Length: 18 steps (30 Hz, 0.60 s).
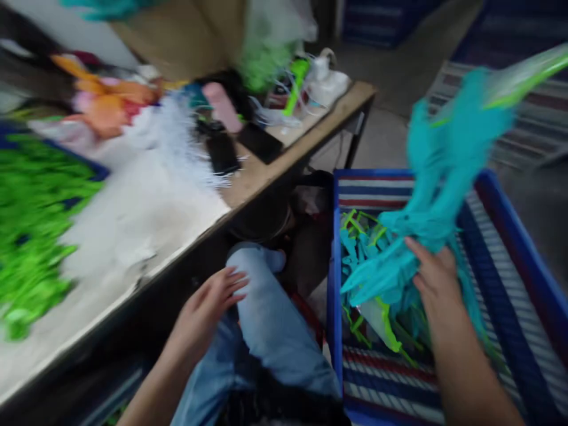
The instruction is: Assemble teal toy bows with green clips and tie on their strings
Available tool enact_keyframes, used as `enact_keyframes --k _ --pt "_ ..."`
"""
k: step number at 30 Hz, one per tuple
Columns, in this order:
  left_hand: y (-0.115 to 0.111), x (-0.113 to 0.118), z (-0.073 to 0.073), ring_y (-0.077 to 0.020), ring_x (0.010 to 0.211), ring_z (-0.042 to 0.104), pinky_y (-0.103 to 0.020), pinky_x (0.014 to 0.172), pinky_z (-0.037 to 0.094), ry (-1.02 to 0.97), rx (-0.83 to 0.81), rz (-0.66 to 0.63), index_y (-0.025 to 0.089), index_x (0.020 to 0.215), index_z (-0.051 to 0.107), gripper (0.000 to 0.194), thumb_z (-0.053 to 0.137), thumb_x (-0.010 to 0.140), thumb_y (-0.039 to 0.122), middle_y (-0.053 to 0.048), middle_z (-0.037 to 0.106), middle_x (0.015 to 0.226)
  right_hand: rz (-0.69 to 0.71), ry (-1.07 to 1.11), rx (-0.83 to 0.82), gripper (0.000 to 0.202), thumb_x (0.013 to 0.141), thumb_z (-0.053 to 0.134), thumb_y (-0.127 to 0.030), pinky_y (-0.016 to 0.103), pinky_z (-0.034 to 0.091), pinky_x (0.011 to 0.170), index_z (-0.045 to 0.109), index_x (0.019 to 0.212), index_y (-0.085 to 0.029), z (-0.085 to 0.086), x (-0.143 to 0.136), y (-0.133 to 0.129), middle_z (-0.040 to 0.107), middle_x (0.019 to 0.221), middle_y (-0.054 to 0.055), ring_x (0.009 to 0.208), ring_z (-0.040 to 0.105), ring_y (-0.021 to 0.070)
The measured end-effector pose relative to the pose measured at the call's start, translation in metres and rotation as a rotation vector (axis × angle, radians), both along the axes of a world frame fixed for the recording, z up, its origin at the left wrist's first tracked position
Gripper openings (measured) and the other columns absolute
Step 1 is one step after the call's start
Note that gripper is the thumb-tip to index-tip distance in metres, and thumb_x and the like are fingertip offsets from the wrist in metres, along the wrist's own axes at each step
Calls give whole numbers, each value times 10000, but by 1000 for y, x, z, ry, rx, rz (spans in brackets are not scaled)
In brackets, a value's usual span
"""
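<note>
My right hand (pixel 437 272) is closed around a large turquoise plastic piece (pixel 448 160) with long, limb-like parts, its exact kind blurred. It is over a blue-rimmed crate (pixel 336 248) with a striped lining. More turquoise pieces (pixel 377 275) lie below and left of that hand, mixed with lime-green thin parts (pixel 388 328). A translucent, green-edged piece (pixel 532 77) shows at the upper end of the held bunch. My left hand (pixel 213 302) hovers above my lap near the knee, fingers loosely bent and apart, holding nothing.
The worktable (pixel 266 180) on the left bears a heap of green pieces (pixel 39 219), orange items (pixel 106 106), a white fringed cloth (pixel 173 142), two dark phones (pixel 260 142) and a pink object (pixel 222 106). The table edge runs diagonally beside my legs.
</note>
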<state>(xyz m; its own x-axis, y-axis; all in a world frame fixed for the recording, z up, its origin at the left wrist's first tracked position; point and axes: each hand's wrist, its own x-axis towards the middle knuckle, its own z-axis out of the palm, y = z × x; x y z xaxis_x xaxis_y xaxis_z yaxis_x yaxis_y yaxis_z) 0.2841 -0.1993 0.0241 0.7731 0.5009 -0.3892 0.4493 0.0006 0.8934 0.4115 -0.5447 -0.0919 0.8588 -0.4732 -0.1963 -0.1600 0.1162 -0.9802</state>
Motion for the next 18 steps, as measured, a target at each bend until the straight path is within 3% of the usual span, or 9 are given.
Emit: enact_keyframes --k 2,5,7,9,10,12,15,17,18 --pt "-18 1 46 -317 1165 544 -453 963 469 -191 99 -386 169 1230 557 659 641 732 593 -125 592 1252 -60 -293 -36 449 626 719 -340 458 496 918 619 1040 -197 69 -10 47 661 1076 75 989 644 242" --pt "-39 16 126 -306 1302 406 -441 1071 343 -520 614 -614 189 1323 460 738 564 754 647 -79 468 1403 51 -478 -73 464 803 546 -406 471 439 1007 500 1221 -211 145 -58 137 558 1258 91 1157 559 233" --pt "-40 15 167 -305 1293 409 -436 1062 323 -499 889 -693 176 1349 425 802 479 752 710 -67 479 1389 230 -434 -53 464 821 511 -453 473 418 1029 490 1228 -232 167 -105 194 488 1340 96 1280 446 254" --pt "-30 0 184 -293 1202 499 -411 1004 373 -375 1044 -815 163 1313 476 837 483 710 745 -72 558 1298 440 -360 12 452 818 509 -488 467 417 1031 513 1202 -249 167 -154 244 476 1356 86 1328 382 261" --pt "-21 -11 183 -286 1137 547 -397 963 404 -301 1088 -878 157 1271 525 831 521 683 744 -81 605 1225 523 -334 51 448 838 467 -507 466 433 1012 501 1213 -265 161 -178 265 496 1338 75 1310 408 253" --pt "4 -36 161 -288 1030 600 -376 890 444 -162 1146 -974 142 1159 622 782 620 623 710 -108 670 1074 645 -297 124 445 888 328 -534 452 486 949 441 1255 -309 140 -220 301 549 1282 43 1200 527 219" --pt "49 -70 101 -307 974 618 -354 836 454 51 1153 -993 123 1044 691 704 663 602 670 -143 693 963 859 -94 389 451 867 344 -583 425 526 893 450 1208 -309 102 -269 328 602 1209 31 1059 620 202" --pt "79 -88 55 -287 933 636 -315 786 459 214 1043 -957 124 1053 695 678 644 635 656 -142 702 958 1134 194 521 477 801 475 -606 433 533 865 512 1113 -247 79 -286 325 646 1112 63 994 648 230" --pt "92 -96 34 -275 927 640 -294 763 458 276 963 -933 133 1084 684 678 638 648 650 -134 702 988 1304 323 487 486 775 523 -601 447 540 828 539 1067 -213 70 -288 318 670 1029 82 932 664 250"
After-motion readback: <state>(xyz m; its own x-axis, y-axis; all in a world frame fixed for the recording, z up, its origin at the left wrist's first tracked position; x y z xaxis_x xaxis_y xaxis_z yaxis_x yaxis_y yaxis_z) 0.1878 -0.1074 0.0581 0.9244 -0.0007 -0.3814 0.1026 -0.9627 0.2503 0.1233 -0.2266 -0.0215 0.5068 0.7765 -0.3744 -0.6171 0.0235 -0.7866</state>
